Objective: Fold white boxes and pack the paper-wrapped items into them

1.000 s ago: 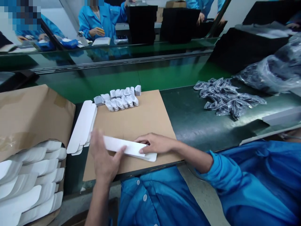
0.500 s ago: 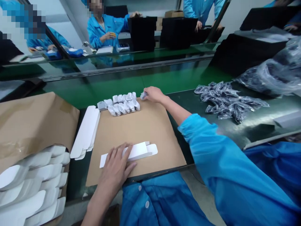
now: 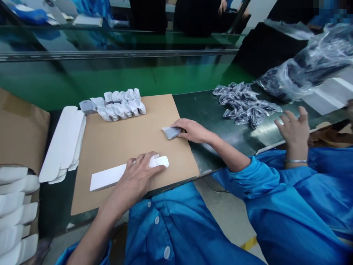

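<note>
My left hand is closed over the flap end of a long white box, which lies on a brown cardboard sheet. The box's end flap sticks out past my thumb. Between the thumb and fingers of my right hand is a small grey packet in a thin wrapper, held just over the right part of the sheet. Two rows of similar wrapped packets sit at the sheet's far edge, on the left.
Flat white boxes lie left of the sheet, near a carton and more white boxes. Bagged dark parts lie to the right. A co-worker's hand is raised at the right, before a large plastic bag.
My right hand has drawn a packet from the far edge towards me. My left hand has shifted to the box's flap end. The view has tilted down, and a co-worker's hand has appeared.
</note>
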Tool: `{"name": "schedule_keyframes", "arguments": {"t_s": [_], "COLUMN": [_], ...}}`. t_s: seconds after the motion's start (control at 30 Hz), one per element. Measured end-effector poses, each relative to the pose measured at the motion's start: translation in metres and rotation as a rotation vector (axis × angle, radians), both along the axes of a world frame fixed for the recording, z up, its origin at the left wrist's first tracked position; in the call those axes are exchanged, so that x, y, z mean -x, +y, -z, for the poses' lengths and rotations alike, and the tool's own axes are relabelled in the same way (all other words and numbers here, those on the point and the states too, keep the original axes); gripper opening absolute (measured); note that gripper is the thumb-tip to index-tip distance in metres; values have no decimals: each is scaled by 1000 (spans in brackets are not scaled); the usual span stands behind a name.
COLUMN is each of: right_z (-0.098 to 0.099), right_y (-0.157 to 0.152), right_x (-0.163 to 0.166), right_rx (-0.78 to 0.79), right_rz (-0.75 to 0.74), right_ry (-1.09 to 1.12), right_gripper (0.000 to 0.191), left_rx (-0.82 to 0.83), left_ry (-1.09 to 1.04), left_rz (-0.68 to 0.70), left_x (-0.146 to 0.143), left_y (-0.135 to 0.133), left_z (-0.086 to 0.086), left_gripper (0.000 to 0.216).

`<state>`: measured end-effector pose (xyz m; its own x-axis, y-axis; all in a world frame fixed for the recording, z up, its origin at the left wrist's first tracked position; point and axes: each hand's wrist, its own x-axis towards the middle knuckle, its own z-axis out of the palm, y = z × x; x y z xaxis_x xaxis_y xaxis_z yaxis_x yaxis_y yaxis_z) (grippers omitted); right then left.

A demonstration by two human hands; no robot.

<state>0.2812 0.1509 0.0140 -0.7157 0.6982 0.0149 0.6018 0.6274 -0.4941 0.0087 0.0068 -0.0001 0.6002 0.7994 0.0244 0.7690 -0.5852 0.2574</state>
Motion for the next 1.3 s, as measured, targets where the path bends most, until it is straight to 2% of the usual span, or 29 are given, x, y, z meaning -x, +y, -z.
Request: {"name": "schedule_keyframes", "arguments": {"t_s": [0.07,0.13,0.27,0.33,0.5,0.57,0.63,0.73,0.83,0.93,1.03,1.1,1.2,1.3], "right_z": [1,-3,-8,-3,21,28,32,31,28,27,31,34,32,27], "right_y": [-9,-25,-63,-77,-107,-120,-127,-126,-115,-113,-126,-136,-146,-147], "right_x": [3,8,18,26,58,71,80,80,70,62,61,63,64,61], "right_rx": [2,59,278,256,-72,-133,-119,2,53,-148,-447,-569,-627,-600], "right_rz": [101,102,-144,-201,-11,55,108,189,143,27,17,31,31,3], "right_ry": [14,73,207,170,127,146,212,368,408,379,402,423,438,442], "right_gripper": [38,35,36,36,38,38,34,27,27,33,42,47,50,49], "left_rx": [7,-19,-56,-61,-152,-196,-222,-220,-217,-327,-533,-654,-745,-777], "left_ry": [-30,-68,-123,-138,-154,-147,-138,-120,-147,-203,-298,-365,-409,-418], "left_rz": [0,-10,10,27,-1,-28,-50,-89,-113,-161,-212,-224,-211,-179], "left_x": [1,2,5,6,4,3,5,8,8,1,-8,-11,-9,-8], "left_y": [-2,-4,-7,-8,-8,-10,-12,-14,-16,-23,-35,-43,-51,-53], "left_z": [0,1,3,3,4,6,7,6,6,12,23,30,35,33], "left_gripper": [44,39,35,33,30,28,28,31,31,31,32,37,44,41]}}
